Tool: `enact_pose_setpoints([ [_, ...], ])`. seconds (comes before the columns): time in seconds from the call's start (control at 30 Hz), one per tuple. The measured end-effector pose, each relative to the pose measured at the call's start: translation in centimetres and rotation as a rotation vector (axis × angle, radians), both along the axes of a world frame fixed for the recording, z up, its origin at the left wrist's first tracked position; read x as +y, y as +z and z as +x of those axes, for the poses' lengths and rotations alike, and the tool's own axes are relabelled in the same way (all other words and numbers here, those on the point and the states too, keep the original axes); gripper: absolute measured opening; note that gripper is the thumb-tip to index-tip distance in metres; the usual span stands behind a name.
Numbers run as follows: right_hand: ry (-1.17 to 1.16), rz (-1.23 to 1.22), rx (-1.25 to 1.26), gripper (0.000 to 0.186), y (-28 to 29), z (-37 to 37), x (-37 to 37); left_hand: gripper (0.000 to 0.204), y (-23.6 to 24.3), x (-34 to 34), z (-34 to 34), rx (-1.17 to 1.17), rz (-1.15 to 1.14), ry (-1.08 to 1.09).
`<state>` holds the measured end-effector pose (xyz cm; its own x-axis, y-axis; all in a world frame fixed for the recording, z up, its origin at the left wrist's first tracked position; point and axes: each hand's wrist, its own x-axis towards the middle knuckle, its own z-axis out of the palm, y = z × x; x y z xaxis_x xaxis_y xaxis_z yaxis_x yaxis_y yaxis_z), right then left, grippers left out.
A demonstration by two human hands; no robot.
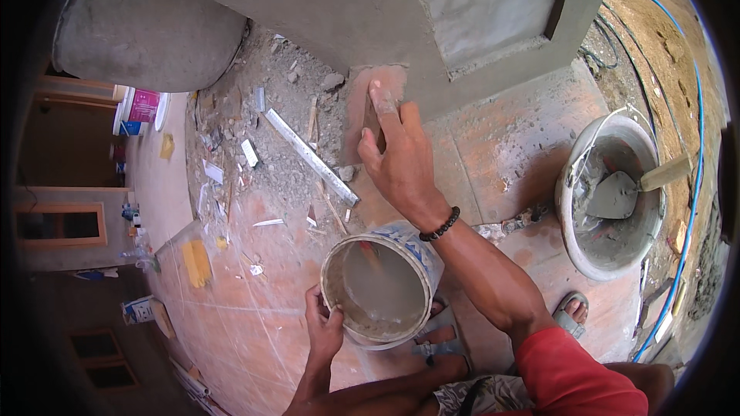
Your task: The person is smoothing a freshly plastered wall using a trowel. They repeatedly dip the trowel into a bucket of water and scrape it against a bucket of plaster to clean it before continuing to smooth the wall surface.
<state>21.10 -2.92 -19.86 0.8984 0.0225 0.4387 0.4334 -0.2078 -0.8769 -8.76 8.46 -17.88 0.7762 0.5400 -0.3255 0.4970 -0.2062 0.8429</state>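
My left hand (324,322) grips the near-left rim of a round bucket (436,250), its thumb over the edge. Murky grey water (383,286) fills part of the bucket, and a reddish stick-like thing (371,255) shows in it. Beyond the bucket, my right hand (401,150) is closed around a flat brown tool (372,121), mostly hidden by the fingers. The index finger stretches along it, against a reddish wet-looking patch (393,77) at the foot of the grey plastered wall (339,8). I cannot tell the tool's exact kind.
At the right stands a basin (570,216) of grey mortar holding a trowel (614,196). A blue hose (697,131) runs beyond it. Rubble and a pale metal strip (311,157) lie left of my right hand. A yellow sponge-like block (196,263) and a large grey drum (146,27) are farther left.
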Motion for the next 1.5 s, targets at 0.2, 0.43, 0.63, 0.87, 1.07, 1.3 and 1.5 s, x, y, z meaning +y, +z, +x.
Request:
enact_pose_setpoints([
  [0.2,-0.088,0.056,-0.183,0.069,6.1,2.2,-3.7,0.052,0.1,-0.1,-0.1,0.016,-0.015,-0.003],
  [0.43,-0.064,-0.164,-0.148,0.071,2.0,2.8,-1.5,0.052,0.1,-0.1,0.2,-0.007,-0.020,0.000],
  [0.63,0.001,-0.119,-0.093,0.071,3.5,0.8,-4.7,0.050,0.2,-0.1,0.2,-0.010,-0.019,-0.017],
  [0.87,-0.139,-0.205,-0.250,0.071,7.8,4.8,-3.4,0.050,0.0,-0.3,0.3,-0.025,-0.046,0.015],
  [1.07,0.095,-0.345,0.012,0.071,-1.0,1.0,-4.2,0.051,-0.1,0.1,0.2,-0.055,-0.021,-0.005],
  [1.3,-0.136,-0.146,-0.342,0.068,11.0,5.2,-4.4,0.052,0.0,-0.4,0.4,-0.036,-0.027,0.026],
  [1.5,-0.082,-0.237,-0.279,0.073,1.1,3.7,-2.2,0.052,-0.2,-0.2,0.4,-0.048,-0.030,0.015],
])
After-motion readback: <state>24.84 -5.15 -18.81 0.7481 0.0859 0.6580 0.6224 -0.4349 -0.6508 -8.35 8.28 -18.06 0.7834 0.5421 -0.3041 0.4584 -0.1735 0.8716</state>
